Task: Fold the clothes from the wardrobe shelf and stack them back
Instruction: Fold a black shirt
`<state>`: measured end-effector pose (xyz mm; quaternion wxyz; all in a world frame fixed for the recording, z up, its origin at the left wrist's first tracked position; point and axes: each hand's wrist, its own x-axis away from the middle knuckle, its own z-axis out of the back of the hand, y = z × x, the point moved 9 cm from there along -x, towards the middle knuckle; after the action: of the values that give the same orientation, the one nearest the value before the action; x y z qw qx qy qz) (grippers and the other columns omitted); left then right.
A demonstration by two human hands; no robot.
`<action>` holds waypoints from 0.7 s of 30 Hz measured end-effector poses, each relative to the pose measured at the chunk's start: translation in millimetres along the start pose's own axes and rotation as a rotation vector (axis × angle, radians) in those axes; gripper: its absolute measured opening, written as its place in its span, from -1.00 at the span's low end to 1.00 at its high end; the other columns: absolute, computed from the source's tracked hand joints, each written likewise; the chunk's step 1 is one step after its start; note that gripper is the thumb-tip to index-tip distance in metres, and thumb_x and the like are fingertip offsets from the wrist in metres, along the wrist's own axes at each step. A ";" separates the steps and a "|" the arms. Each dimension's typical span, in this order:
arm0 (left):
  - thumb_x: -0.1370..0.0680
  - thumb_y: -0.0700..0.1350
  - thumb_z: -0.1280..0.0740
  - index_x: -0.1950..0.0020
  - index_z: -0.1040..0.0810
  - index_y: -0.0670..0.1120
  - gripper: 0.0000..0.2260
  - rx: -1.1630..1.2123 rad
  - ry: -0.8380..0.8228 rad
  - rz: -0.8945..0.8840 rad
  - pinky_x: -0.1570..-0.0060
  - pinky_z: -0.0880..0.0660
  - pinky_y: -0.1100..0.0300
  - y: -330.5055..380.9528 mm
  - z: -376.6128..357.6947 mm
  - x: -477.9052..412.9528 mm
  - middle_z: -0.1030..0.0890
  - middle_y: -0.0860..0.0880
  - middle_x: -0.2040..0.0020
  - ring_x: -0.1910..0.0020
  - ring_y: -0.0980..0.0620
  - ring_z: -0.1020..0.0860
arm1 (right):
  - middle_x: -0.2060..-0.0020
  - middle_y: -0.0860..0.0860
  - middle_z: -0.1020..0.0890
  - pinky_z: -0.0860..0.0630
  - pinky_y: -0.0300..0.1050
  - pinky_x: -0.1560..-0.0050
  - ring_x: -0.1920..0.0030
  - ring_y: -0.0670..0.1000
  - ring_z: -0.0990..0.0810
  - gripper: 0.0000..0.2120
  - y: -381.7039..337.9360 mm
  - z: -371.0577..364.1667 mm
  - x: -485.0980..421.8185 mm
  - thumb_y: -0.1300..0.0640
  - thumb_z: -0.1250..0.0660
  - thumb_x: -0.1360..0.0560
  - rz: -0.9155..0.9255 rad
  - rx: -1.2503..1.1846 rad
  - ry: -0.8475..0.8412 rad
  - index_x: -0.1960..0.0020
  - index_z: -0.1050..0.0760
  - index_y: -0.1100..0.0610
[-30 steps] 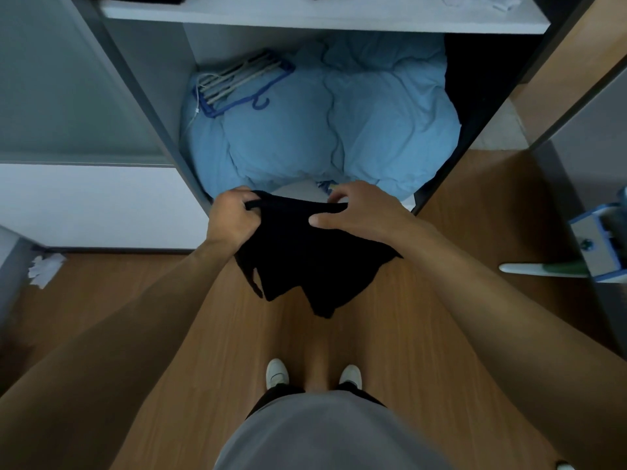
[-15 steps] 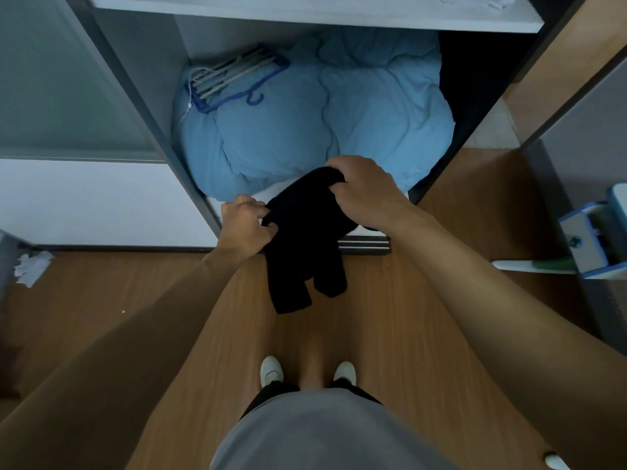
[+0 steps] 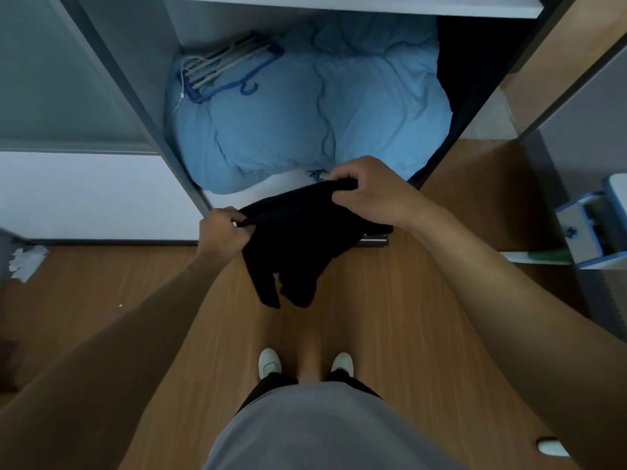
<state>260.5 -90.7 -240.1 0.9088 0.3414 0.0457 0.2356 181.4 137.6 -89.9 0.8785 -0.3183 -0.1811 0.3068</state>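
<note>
A black garment (image 3: 298,245) hangs in front of the open wardrobe, above the wooden floor. My left hand (image 3: 222,234) pinches its left upper edge. My right hand (image 3: 369,191) grips its right upper edge, a little higher and farther forward. The cloth is stretched between both hands and two loose ends dangle below. The wardrobe shelf (image 3: 339,3) runs along the top of the view.
A bulky light-blue duvet (image 3: 315,113) fills the wardrobe's lower compartment, with a bundle of hangers (image 3: 224,66) on its left. A dark wardrobe post (image 3: 152,130) stands at left. Crumpled paper (image 3: 25,262) lies on the floor at left, and a blue-and-white object (image 3: 590,232) juts in at right.
The garment went from spread out to bunched, then stretched between my hands again. My right hand moved forward and up. The left hand stayed near the wardrobe's lower edge.
</note>
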 end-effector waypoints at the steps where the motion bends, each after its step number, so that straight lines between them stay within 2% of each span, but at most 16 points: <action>1: -0.44 -0.15 -0.45 0.20 -0.65 -0.14 -0.93 -0.004 0.037 -0.001 0.04 -0.41 0.18 -2.0 5.6 -0.3 -0.63 0.00 0.17 0.13 0.01 -0.54 | 0.23 0.10 -0.64 -0.50 0.02 0.05 0.17 0.05 -0.58 -0.90 6.1 -2.3 0.4 0.22 -0.32 -0.44 -0.029 0.027 0.005 0.17 -0.60 0.20; 4: -0.39 -0.11 -0.51 0.10 -0.72 -0.13 -0.86 -0.009 0.110 -0.006 -0.08 -0.52 0.09 -6.8 19.1 0.3 -0.70 -0.03 0.07 0.09 -0.02 -0.60 | 0.18 0.03 -0.62 -0.53 0.05 -0.01 0.05 0.09 -0.59 -0.89 24.6 -10.9 1.6 0.12 -0.30 -0.45 -0.130 0.212 0.005 0.19 -0.60 0.06; 7: -0.35 -0.13 -0.53 0.11 -0.72 -0.11 -0.85 -0.057 0.143 -0.095 -0.08 -0.50 0.12 -0.7 28.0 0.5 -0.70 -0.03 0.08 0.10 0.01 -0.57 | 0.05 0.07 -0.62 -0.46 0.00 -0.02 -0.05 0.15 -0.57 -0.82 35.9 -10.9 1.4 0.12 -0.24 -0.50 -0.174 0.461 0.055 0.04 -0.62 0.07; 9: -0.35 -0.18 -0.54 0.11 -0.73 -0.13 -0.86 -0.109 0.145 -0.167 -0.13 -0.50 0.00 5.0 31.6 0.2 -0.70 -0.07 0.08 0.05 -0.08 -0.58 | -0.04 0.12 -0.61 -0.46 -0.01 -0.04 -0.09 0.17 -0.57 -0.80 47.7 -9.1 -0.1 0.18 -0.23 -0.50 -0.234 0.482 0.089 -0.03 -0.61 0.10; 11: -0.36 -0.21 -0.53 0.10 -0.72 -0.14 -0.86 -0.160 0.137 -0.200 -0.16 -0.50 -0.11 8.8 32.8 -0.5 -0.70 -0.09 0.08 0.02 -0.13 -0.57 | -0.03 0.12 -0.61 -0.43 -0.07 0.01 -0.09 0.15 -0.57 -0.76 56.8 -6.7 -0.6 0.27 -0.23 -0.45 -0.285 0.415 0.121 -0.02 -0.62 0.14; 12: -0.35 -0.22 -0.53 0.10 -0.72 -0.14 -0.86 -0.183 0.134 -0.208 -0.17 -0.49 -0.13 10.9 32.9 -1.0 -0.69 -0.10 0.08 0.01 -0.14 -0.57 | 0.05 0.11 -0.60 -0.40 -0.10 0.06 -0.03 0.15 -0.56 -0.79 59.4 -4.7 -0.8 0.31 -0.23 -0.42 -0.294 0.358 0.151 0.08 -0.61 0.15; 13: -0.35 -0.22 -0.53 0.10 -0.72 -0.14 -0.85 -0.198 0.128 -0.212 -0.18 -0.48 -0.15 12.2 32.6 -2.0 -0.69 -0.10 0.07 -0.01 -0.15 -0.56 | 0.20 0.08 -0.56 -0.35 -0.11 0.14 0.06 0.15 -0.52 -0.82 60.4 -2.1 -0.9 0.35 -0.23 -0.38 -0.293 0.297 0.182 0.26 -0.55 0.14; 14: -0.35 -0.23 -0.52 0.10 -0.72 -0.14 -0.85 -0.202 0.119 -0.210 -0.18 -0.47 -0.15 13.0 32.0 -3.3 -0.69 -0.10 0.07 -0.03 -0.16 -0.56 | 0.33 0.03 -0.45 -0.27 -0.16 0.23 0.14 0.14 -0.45 -0.74 60.8 0.5 0.0 0.39 -0.21 -0.35 -0.293 0.231 0.217 0.42 -0.39 0.09; 15: -0.35 -0.23 -0.51 0.10 -0.72 -0.14 -0.86 -0.201 0.109 -0.207 -0.18 -0.47 -0.15 13.7 31.2 -4.3 -0.68 -0.10 0.07 -0.03 -0.17 -0.56 | 0.40 -0.02 -0.35 -0.19 -0.23 0.30 0.19 0.12 -0.38 -0.64 61.3 2.7 0.7 0.42 -0.19 -0.33 -0.284 0.161 0.246 0.49 -0.24 0.05; 17: -0.37 -0.24 -0.48 0.09 -0.72 -0.16 -0.86 -0.199 0.096 -0.206 -0.17 -0.48 -0.11 16.3 30.1 -4.1 -0.69 -0.11 0.08 -0.02 -0.18 -0.56 | 0.43 -0.04 -0.30 -0.14 -0.23 0.38 0.21 0.07 -0.33 -0.58 62.3 5.5 2.3 0.46 -0.16 -0.31 -0.262 0.017 0.292 0.51 -0.17 0.01; 18: -0.37 -0.25 -0.44 0.09 -0.72 -0.19 -0.85 -0.196 0.097 -0.206 -0.15 -0.49 -0.07 17.9 29.9 -3.4 -0.69 -0.13 0.08 -0.01 -0.19 -0.57 | 0.42 -0.02 -0.33 -0.16 -0.25 0.36 0.23 0.06 -0.34 -0.60 62.7 5.0 3.2 0.47 -0.14 -0.31 -0.256 -0.050 0.294 0.51 -0.20 0.03; 21: -0.37 -0.24 -0.25 0.04 -0.71 -0.27 -0.70 -0.148 0.100 -0.138 -0.15 -0.50 -0.02 22.2 30.4 -3.8 -0.70 -0.22 0.05 -0.02 -0.26 -0.58 | 0.42 0.05 -0.37 -0.27 -0.15 0.31 0.34 0.01 -0.37 -0.67 65.9 -0.6 1.3 0.43 -0.11 -0.32 -0.265 -0.222 0.229 0.50 -0.29 0.09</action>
<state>255.8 -96.1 -203.0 0.9422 0.2571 0.0967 0.1920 154.8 178.3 -134.4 0.8855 -0.4195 -0.1532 0.1287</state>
